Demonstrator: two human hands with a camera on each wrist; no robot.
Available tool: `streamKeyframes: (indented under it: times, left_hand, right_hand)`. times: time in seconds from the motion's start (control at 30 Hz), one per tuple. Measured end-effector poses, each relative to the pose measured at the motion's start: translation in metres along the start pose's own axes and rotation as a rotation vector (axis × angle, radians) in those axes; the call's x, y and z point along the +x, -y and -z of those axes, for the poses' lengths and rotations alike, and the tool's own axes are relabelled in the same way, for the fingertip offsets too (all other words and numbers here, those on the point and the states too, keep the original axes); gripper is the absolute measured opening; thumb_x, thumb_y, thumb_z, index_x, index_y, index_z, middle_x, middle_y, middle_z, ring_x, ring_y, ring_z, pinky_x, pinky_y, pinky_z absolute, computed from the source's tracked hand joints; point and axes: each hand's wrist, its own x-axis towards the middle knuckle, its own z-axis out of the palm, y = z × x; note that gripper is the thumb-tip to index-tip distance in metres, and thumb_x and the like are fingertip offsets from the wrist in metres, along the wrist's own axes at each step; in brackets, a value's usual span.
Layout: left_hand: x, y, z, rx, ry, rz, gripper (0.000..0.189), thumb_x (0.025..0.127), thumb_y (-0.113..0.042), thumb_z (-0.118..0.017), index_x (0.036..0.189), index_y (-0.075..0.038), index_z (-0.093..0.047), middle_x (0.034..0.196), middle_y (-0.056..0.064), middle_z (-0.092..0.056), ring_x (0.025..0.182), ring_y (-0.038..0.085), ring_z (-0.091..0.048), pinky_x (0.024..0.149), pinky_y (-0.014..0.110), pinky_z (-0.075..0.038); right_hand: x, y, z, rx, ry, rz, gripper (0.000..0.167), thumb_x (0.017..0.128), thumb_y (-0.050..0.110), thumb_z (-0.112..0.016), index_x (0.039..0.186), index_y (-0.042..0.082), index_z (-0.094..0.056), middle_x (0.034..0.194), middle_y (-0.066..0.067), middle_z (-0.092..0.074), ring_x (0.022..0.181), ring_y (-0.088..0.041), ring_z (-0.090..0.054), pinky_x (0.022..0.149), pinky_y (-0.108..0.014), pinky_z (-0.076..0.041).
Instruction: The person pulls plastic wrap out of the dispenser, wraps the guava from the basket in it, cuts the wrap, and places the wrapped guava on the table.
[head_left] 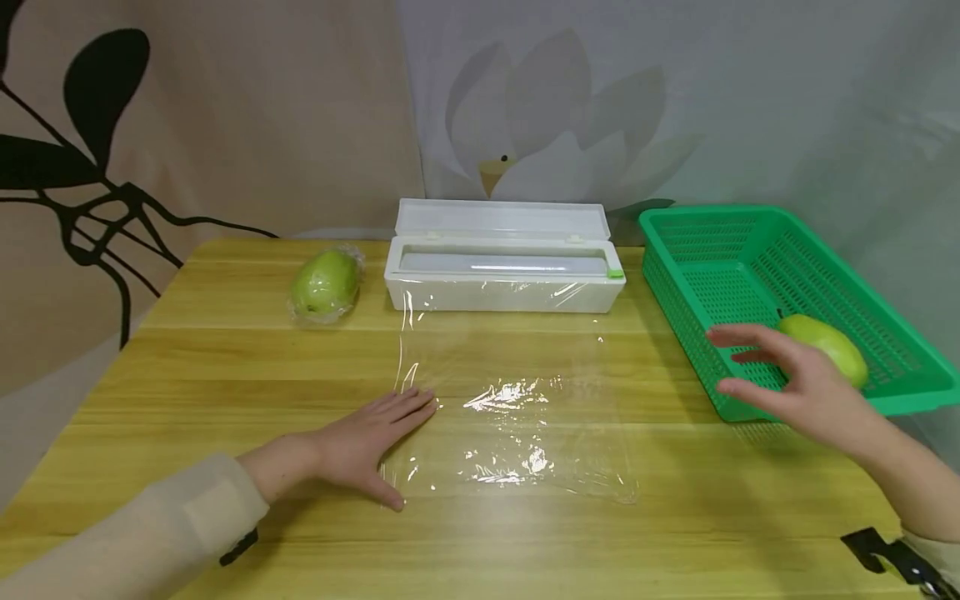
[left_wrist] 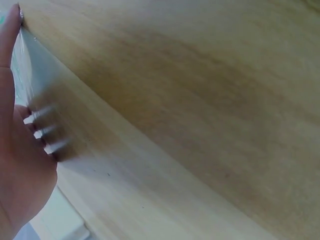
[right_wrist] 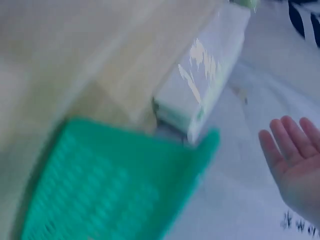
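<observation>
A sheet of clear cling film (head_left: 517, 433) lies on the table, running toward me from the white cling film dispenser (head_left: 502, 292), whose lid stands raised. My left hand (head_left: 360, 450) rests with spread fingers on the film's left edge. In the left wrist view the fingertips of that hand (left_wrist: 25, 175) touch the table. My right hand (head_left: 810, 392) hovers by the near left side of the green basket (head_left: 690, 333), fingers loosely bent and holding nothing. Behind that hand, a yellow-green pear (head_left: 832, 346) with a dark stem lies in the basket, partly hidden.
A green fruit (head_left: 326, 285) wrapped in clear film sits left of the dispenser. The wooden table (head_left: 225, 367) meets a printed cloth backdrop (head_left: 540, 100) behind. Green basket walls rise at the right side.
</observation>
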Motion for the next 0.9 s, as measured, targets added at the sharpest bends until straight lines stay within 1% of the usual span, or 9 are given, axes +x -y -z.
streamKeyframes:
  times: [0.2, 0.27, 0.33, 0.4, 0.43, 0.5, 0.6, 0.73, 0.9]
  left_hand:
    - [0.000, 0.000, -0.001, 0.002, 0.008, 0.002, 0.118, 0.064, -0.069, -0.068, 0.150, -0.007, -0.015, 0.158, 0.012, -0.011, 0.145, 0.034, -0.008, 0.117, 0.049, -0.013]
    - [0.000, 0.000, -0.001, 0.003, 0.011, 0.006, 0.118, 0.064, -0.069, -0.067, 0.150, -0.007, -0.015, 0.158, 0.012, -0.010, 0.145, 0.034, -0.008, 0.117, 0.049, -0.013]
    - [0.000, 0.000, -0.001, 0.002, 0.012, 0.011, 0.118, 0.064, -0.070, -0.067, 0.150, -0.008, -0.014, 0.158, 0.012, -0.010, 0.145, 0.034, -0.007, 0.117, 0.049, -0.013]
    - [0.000, 0.001, -0.001, -0.002, 0.013, 0.015, 0.119, 0.064, -0.070, -0.067, 0.150, -0.008, -0.014, 0.158, 0.011, -0.009, 0.145, 0.034, -0.006, 0.117, 0.049, -0.012]
    - [0.000, 0.001, -0.002, -0.002, 0.015, 0.016, 0.119, 0.064, -0.070, -0.067, 0.150, -0.008, -0.014, 0.158, 0.011, -0.009, 0.145, 0.034, -0.006, 0.117, 0.050, -0.012]
    - [0.001, 0.001, -0.002, -0.004, 0.019, 0.017, 0.119, 0.064, -0.070, -0.067, 0.150, -0.009, -0.013, 0.158, 0.011, -0.008, 0.145, 0.034, -0.005, 0.117, 0.049, -0.012]
    - [0.001, 0.001, -0.002, -0.005, 0.023, 0.012, 0.119, 0.064, -0.070, -0.067, 0.151, -0.009, -0.013, 0.158, 0.011, -0.008, 0.145, 0.034, -0.005, 0.117, 0.050, -0.012]
    - [0.001, 0.001, 0.000, -0.006, 0.026, 0.007, 0.119, 0.064, -0.070, -0.066, 0.151, -0.009, -0.012, 0.158, 0.011, -0.007, 0.145, 0.034, -0.005, 0.117, 0.050, -0.011]
    - [0.002, 0.000, 0.001, -0.001, 0.035, 0.008, 0.118, 0.065, -0.069, -0.067, 0.150, -0.008, -0.012, 0.158, 0.011, -0.006, 0.145, 0.034, -0.005, 0.118, 0.049, -0.010]
  right_hand:
    - [0.003, -0.066, 0.026, -0.127, -0.082, -0.284, 0.057, 0.088, 0.025, -0.066, 0.139, 0.018, -0.042, 0.127, 0.012, -0.049, 0.095, 0.013, -0.043, 0.069, -0.006, -0.038]
    - [0.002, -0.094, 0.031, -0.119, -0.072, -0.362, 0.062, 0.090, 0.030, -0.062, 0.144, 0.018, -0.034, 0.137, -0.008, -0.046, 0.105, -0.006, -0.049, 0.080, -0.019, -0.044]
    - [-0.001, -0.122, 0.033, -0.174, -0.073, -0.437, 0.067, 0.090, 0.039, -0.059, 0.147, 0.022, -0.029, 0.142, -0.005, -0.041, 0.106, -0.015, -0.049, 0.077, -0.022, -0.045]
    - [-0.004, -0.138, 0.035, -0.147, -0.059, -0.489, 0.071, 0.092, 0.040, -0.056, 0.149, 0.017, -0.022, 0.148, -0.018, -0.031, 0.113, -0.037, -0.043, 0.085, -0.041, -0.044]
    - [-0.005, -0.143, 0.036, -0.130, -0.052, -0.509, 0.073, 0.092, 0.039, -0.055, 0.150, 0.013, -0.018, 0.150, -0.024, -0.026, 0.116, -0.047, -0.038, 0.086, -0.051, -0.041]
    - [-0.009, -0.150, 0.036, -0.189, -0.069, -0.566, 0.076, 0.092, 0.045, -0.053, 0.150, 0.013, -0.016, 0.152, -0.020, -0.024, 0.123, -0.043, -0.036, 0.084, -0.050, -0.041]
    - [-0.014, -0.148, 0.040, -0.171, -0.035, -0.601, 0.080, 0.094, 0.042, -0.050, 0.148, -0.002, -0.009, 0.150, -0.032, -0.015, 0.129, -0.054, -0.022, 0.088, -0.068, -0.030]
    - [-0.018, -0.144, 0.046, -0.214, 0.048, -0.633, 0.087, 0.095, 0.042, -0.046, 0.141, -0.018, -0.002, 0.140, -0.046, -0.011, 0.121, -0.063, -0.019, 0.089, -0.073, -0.025]
    - [-0.019, -0.150, 0.050, -0.297, 0.199, -0.728, 0.098, 0.094, 0.051, -0.043, 0.132, -0.029, -0.004, 0.128, -0.054, -0.018, 0.109, -0.065, -0.027, 0.086, -0.071, -0.032]
